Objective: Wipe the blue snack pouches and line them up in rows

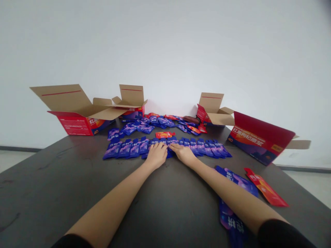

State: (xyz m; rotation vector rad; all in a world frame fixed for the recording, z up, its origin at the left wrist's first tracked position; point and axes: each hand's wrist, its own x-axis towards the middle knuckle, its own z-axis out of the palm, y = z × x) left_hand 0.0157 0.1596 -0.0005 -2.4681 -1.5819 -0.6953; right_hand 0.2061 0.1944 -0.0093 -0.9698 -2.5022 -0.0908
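A row of overlapping blue-purple pouches (125,148) runs left to right across the table before me. My left hand (157,154) rests on the middle of this row, palm down with the fingers stretched over the pouches. Close beside it, my right hand (183,154) lies low on the same row, its fingers extended toward the left hand. The pouches under both hands are partly hidden. Just beyond the fingers lies a single red pouch (164,134). More blue pouches (244,183) lie partly beneath my right forearm, next to another red pouch (266,187).
Open cartons stand around the grey table (77,179): a red carton (74,124) and a carton behind it (133,113) at left, a carton at back right (203,113), and a tilted carton (254,143) at right. Loose pouches (139,125) are heaped toward the wall.
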